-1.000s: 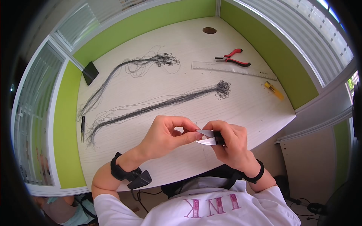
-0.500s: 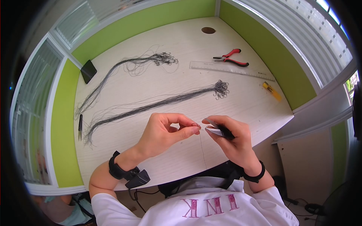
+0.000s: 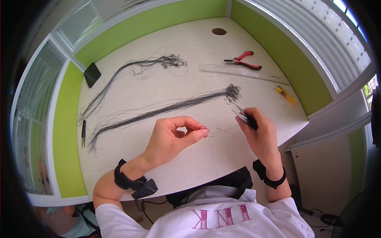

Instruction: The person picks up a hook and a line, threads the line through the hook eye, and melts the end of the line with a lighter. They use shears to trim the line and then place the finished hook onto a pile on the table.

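Observation:
My left hand (image 3: 176, 137) is closed in a pinch on a small dark fish hook (image 3: 203, 127). A thin line (image 3: 211, 148) hangs from those fingertips toward the desk's front edge. To the right, my right hand (image 3: 261, 133) is wrapped round thread snips (image 3: 249, 119) with a dark body, their two pale blades apart and pointing up and left. Beyond both hands lies a bundle of hooks on dark lines (image 3: 174, 106), the hooks gathered at its right end. A second, looser bundle of hooked lines (image 3: 131, 65) rests farther back.
Red-handled pliers (image 3: 244, 61), a clear ruler (image 3: 234, 72) and a yellow cutter (image 3: 285, 95) lie at the right. At the left are a black-handled pointed tool (image 3: 83, 133) and a black box-like object (image 3: 92, 75). Green partitions (image 3: 158, 24) border the desk. Small line scraps dot the surface.
My right hand has drawn away to the right with the snips, whose blades now stand apart from my left fingertips. My left hand has shifted slightly left, keeping its pinch.

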The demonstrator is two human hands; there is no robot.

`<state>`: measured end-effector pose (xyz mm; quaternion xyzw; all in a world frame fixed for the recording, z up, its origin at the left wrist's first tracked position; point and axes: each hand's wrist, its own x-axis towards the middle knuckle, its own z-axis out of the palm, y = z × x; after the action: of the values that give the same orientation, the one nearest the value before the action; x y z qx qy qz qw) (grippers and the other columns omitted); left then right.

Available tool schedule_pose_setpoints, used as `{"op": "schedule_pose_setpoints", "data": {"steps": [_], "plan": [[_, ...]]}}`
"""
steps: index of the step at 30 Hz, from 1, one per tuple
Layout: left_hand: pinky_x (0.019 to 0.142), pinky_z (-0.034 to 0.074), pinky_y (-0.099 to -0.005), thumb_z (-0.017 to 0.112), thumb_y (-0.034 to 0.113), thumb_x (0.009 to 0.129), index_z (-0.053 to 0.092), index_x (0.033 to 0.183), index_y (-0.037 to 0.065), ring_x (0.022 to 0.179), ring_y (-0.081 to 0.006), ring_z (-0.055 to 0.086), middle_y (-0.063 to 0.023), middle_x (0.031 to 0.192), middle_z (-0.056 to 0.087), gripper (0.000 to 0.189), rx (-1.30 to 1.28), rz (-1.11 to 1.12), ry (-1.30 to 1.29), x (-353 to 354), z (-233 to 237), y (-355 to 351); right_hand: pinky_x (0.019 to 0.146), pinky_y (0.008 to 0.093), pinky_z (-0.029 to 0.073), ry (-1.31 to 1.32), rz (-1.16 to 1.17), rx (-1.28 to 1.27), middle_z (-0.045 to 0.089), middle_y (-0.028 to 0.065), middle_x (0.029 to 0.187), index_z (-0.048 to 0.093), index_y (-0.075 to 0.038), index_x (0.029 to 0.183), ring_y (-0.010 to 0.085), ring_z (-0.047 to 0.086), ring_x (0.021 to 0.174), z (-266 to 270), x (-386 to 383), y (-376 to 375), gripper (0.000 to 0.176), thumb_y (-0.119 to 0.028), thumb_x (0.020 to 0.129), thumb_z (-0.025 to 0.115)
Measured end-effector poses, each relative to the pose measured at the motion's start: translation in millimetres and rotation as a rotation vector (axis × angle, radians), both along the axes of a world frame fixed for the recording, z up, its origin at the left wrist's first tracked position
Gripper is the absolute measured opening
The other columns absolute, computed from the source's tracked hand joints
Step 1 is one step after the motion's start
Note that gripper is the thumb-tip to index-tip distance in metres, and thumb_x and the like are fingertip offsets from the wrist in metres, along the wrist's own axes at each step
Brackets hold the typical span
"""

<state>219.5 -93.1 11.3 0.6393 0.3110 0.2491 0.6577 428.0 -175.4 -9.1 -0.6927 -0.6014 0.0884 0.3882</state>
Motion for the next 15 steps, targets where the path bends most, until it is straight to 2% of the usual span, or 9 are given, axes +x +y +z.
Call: {"op": "schedule_pose_setpoints", "data": {"steps": [1, 2, 4, 8, 11, 15], "plan": [[0.071, 0.049, -0.0249, 0.059, -0.002, 0.079, 0.062, 0.085, -0.005, 0.081, -0.0161, 0.06, -0.0115, 0.087, 0.062, 0.007, -0.001, -0.009, -0.007, 1.2, -0.1, 0.1, 0.052, 0.0316, 0.043, -0.055, -0.028, 0.019, 0.059, 0.0099, 0.072, 0.056, -0.003, 0.09, 0.0247, 0.056, 0.058, -2.5, 5.6, -0.5, 0.019, -0.013, 0.077, 0.065], [0.072, 0.049, -0.0255, 0.059, -0.002, 0.079, 0.062, 0.085, -0.005, 0.08, -0.016, 0.06, -0.0113, 0.086, 0.062, 0.007, -0.004, 0.017, -0.011, 1.6, -0.6, -0.2, 0.052, 0.0316, 0.043, -0.063, -0.04, 0.017, 0.059, 0.0099, 0.072, 0.056, -0.003, 0.09, 0.0247, 0.056, 0.058, -4.8, 12.4, -1.9, 0.019, -0.013, 0.077, 0.065], [0.072, 0.049, -0.0261, 0.059, -0.002, 0.079, 0.062, 0.085, -0.005, 0.079, -0.0159, 0.06, -0.0112, 0.085, 0.062, 0.007, -0.013, 0.027, -0.022, 2.6, -1.7, -1.2, 0.057, 0.0326, 0.044, -0.254, -0.053, -0.045, 0.058, 0.0099, 0.079, 0.058, -0.003, 0.092, 0.0251, 0.057, 0.066, -8.0, 25.9, -6.2, 0.023, -0.018, 0.077, 0.066], [0.072, 0.048, -0.0257, 0.059, -0.002, 0.079, 0.062, 0.084, -0.005, 0.077, -0.0145, 0.06, -0.0101, 0.082, 0.063, 0.007, -0.022, 0.057, -0.009, 5.1, -0.5, -2.9, 0.066, 0.0324, 0.044, -0.273, -0.085, -0.125, 0.057, 0.0105, 0.085, 0.059, -0.002, 0.094, 0.0259, 0.056, 0.076, -6.7, 45.1, -8.9, 0.025, -0.02, 0.077, 0.065], [0.07, 0.049, -0.0238, 0.059, 0.001, 0.08, 0.063, 0.086, -0.005, 0.078, -0.0128, 0.06, -0.0093, 0.082, 0.063, 0.009, -0.009, 0.053, -0.029, 2.8, -3.3, -1.3, 0.078, 0.0339, 0.04, -0.349, -0.15, 0.077, 0.057, 0.0107, 0.093, 0.059, -0.002, 0.095, 0.0277, 0.054, 0.084, -3.8, 64.7, -6.7, 0.023, -0.015, 0.077, 0.064], [0.07, 0.05, -0.0226, 0.06, 0.003, 0.081, 0.063, 0.089, -0.005, 0.08, -0.0116, 0.061, -0.009, 0.084, 0.064, 0.011, -0.037, 0.032, -0.021, 1.7, 0.9, -2.5, 0.078, 0.0349, 0.041, -0.449, -0.289, 0.121, 0.057, 0.0113, 0.096, 0.059, -0.002, 0.096, 0.0284, 0.054, 0.085, -6.5, 110.2, 1.3, 0.021, -0.013, 0.078, 0.062]]}}
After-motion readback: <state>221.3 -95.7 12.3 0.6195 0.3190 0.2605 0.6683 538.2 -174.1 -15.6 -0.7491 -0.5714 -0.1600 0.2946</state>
